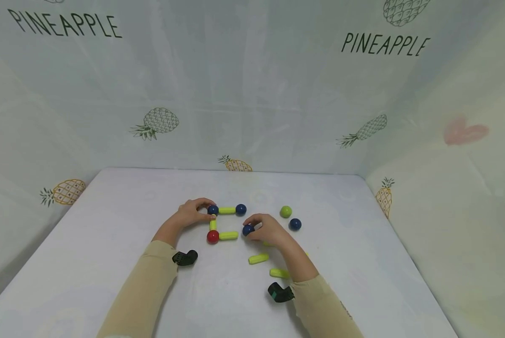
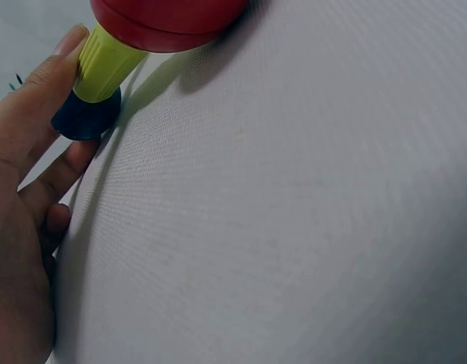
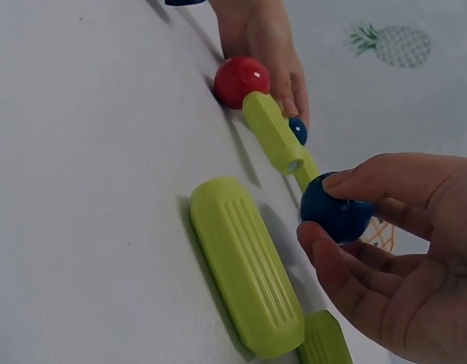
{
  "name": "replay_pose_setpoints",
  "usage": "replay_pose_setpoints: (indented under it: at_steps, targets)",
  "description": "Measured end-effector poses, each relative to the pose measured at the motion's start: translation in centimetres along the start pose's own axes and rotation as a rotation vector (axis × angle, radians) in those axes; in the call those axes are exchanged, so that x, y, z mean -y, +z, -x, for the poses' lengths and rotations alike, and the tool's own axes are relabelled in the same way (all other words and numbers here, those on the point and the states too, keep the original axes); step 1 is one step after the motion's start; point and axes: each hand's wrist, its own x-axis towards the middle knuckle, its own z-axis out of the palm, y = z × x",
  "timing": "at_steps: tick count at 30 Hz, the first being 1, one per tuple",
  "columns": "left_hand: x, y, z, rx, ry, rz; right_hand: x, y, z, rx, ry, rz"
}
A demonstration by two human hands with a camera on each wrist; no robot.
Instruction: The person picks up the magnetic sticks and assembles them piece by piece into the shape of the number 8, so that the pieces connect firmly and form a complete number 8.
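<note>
— So, nearest us, what lies on the surface (image 1: 121,197)?

— Two loose yellow-green rods (image 1: 258,258), just left of the right forearm; one shows large in the right wrist view, its long axis running away from that camera. Past them is the right hand (image 1: 266,230), thumb and fingers pinched round a dark blue ball (image 1: 248,230).

— And where does that ball sit against the figure?

— Just off the free right end of the lower rod (image 1: 228,235), whose long axis runs left to right from the red ball (image 1: 212,236). From the right wrist the ball looks close to the rod tip, but I cannot tell whether they touch or a sliver of gap remains. The right hand is plainly the nearer one to that end.

— The left hand?

— Farther back, the left hand (image 1: 192,213) pinches the corner blue ball (image 1: 212,210), at the top of the short upright rod (image 1: 213,224) that rises from the red ball. The top rod (image 1: 227,210) runs right from it to another blue ball (image 1: 241,210).

— Anything hidden?

— The left wrist view cuts the red ball off at its top edge. A green ball (image 1: 285,211) and a blue ball (image 1: 295,224) lie apart at right, and something yellow under the right hand is too covered to name.
</note>
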Motion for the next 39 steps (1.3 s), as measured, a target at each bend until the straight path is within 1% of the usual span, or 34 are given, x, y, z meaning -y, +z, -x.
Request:
replay_pose_setpoints:
  at_steps: [6,22,27,39]
  targets:
    - [-0.06,-0.07,0.04,-0.004,0.001,0.002,0.26,0.17,-0.01,0.017,0.021,0.025]
    - [-0.21,0.00,0.16,-0.002,-0.006,0.021,0.10,0.68,-0.52,0.047,-0.005,0.032]
    - [-0.18,0.06,0.20,-0.002,-0.025,0.025,0.15,0.78,-0.48,0.048,-0.005,0.034]
    - [0.00,0.04,0.18,-0.002,-0.024,0.024,0.44,0.80,-0.32,0.051,-0.010,0.034]
